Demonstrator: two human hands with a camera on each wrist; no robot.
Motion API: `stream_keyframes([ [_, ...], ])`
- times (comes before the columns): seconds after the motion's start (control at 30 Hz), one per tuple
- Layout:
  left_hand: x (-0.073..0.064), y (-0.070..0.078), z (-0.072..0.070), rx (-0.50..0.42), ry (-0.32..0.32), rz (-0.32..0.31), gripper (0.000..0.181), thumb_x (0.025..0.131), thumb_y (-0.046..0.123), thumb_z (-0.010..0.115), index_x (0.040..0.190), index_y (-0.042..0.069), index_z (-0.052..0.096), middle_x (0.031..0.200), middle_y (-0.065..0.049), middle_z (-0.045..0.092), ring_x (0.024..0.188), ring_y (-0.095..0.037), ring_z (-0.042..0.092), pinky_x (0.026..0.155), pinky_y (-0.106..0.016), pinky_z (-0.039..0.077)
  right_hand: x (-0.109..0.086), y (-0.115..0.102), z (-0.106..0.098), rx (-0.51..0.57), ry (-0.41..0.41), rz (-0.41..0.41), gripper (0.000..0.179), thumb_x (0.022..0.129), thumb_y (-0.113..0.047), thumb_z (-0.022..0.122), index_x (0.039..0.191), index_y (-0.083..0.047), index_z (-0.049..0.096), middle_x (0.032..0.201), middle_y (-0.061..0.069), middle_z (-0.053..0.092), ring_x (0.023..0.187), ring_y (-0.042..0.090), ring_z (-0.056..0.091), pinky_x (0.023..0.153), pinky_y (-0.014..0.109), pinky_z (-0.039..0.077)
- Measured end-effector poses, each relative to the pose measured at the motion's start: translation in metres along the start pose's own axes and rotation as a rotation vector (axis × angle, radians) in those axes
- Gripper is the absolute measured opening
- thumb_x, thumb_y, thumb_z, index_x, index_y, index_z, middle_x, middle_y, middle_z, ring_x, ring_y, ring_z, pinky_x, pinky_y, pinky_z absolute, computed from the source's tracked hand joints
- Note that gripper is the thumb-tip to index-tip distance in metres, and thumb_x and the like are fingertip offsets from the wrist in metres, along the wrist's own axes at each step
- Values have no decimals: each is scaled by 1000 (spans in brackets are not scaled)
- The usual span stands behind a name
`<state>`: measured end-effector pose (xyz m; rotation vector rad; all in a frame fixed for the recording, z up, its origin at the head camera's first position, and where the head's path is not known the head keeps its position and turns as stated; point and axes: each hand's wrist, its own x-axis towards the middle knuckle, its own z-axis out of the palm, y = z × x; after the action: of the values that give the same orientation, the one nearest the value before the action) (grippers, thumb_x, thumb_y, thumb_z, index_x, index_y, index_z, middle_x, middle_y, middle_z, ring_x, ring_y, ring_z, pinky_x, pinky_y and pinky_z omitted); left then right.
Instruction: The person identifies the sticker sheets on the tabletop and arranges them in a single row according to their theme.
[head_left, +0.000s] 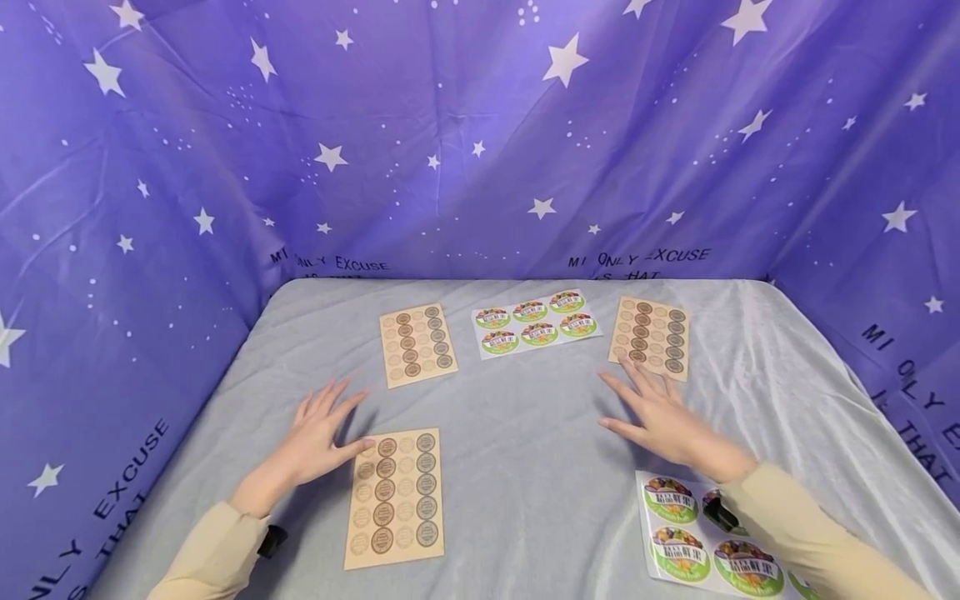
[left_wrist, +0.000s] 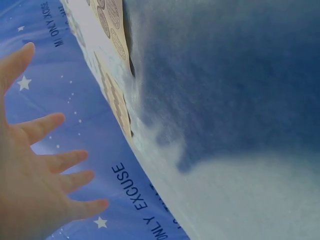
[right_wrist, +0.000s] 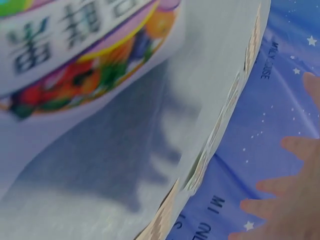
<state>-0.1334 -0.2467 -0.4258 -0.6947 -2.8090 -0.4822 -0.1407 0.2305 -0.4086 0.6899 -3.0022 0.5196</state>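
Observation:
My left hand (head_left: 313,437) hovers with spread fingers above the table, its thumb by the top left corner of a tan sticker sheet (head_left: 394,500) with rows of round brown and grey stickers. Fingers apart and holding nothing, my right hand (head_left: 656,412) is over the table, its fingertips in front of the lower edge of another tan sticker sheet (head_left: 651,327). Under the right forearm lies a white sheet of round fruit stickers (head_left: 678,554), partly covered by the sleeve. Both wrist views show the left hand (left_wrist: 45,170) and right hand (right_wrist: 290,190) with nothing in them.
Along the far side lie a third tan sticker sheet (head_left: 418,346) and a smaller white sheet of fruit stickers (head_left: 537,323). A grey cloth (head_left: 517,467) with slight wrinkles covers the table. Purple star-printed curtains (head_left: 480,125) enclose its back and sides.

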Motion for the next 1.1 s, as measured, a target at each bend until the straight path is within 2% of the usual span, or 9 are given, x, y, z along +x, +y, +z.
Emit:
stream_keyframes([
  [0.13, -4, -1, -3, -12, -24, -22, 67, 76, 43, 64, 128, 6, 45, 133, -25, 34, 121, -43, 29, 96, -62, 19, 3, -9, 1, 20, -16, -19, 67, 84, -47, 51, 139, -18, 27, 143, 23, 13, 128, 42, 16, 100, 62, 0],
  [0.33, -8, -4, -5, -44, -74, -75, 65, 77, 39, 65, 129, 6, 44, 130, -24, 38, 118, -44, 33, 96, -60, 21, 11, -22, 6, 33, -28, -55, 67, 84, -47, 52, 138, -14, 29, 141, 24, 19, 127, 41, 20, 100, 62, 9],
  [0.73, -19, -9, -4, -140, -32, -93, 59, 76, 29, 68, 122, 0, 49, 121, -23, 47, 110, -43, 43, 88, -60, 33, 26, -50, 21, 105, -58, -126, 68, 84, -50, 50, 138, -14, 30, 140, 23, 25, 125, 40, 26, 101, 59, 17],
  [1.1, -24, -13, -8, -262, -70, -169, 51, 77, 28, 68, 118, 1, 54, 114, -15, 54, 105, -37, 50, 86, -53, 41, 40, -77, 34, 209, -70, -188, 61, 83, -36, 58, 134, -7, 37, 134, 24, 34, 121, 40, 34, 99, 56, 26],
])
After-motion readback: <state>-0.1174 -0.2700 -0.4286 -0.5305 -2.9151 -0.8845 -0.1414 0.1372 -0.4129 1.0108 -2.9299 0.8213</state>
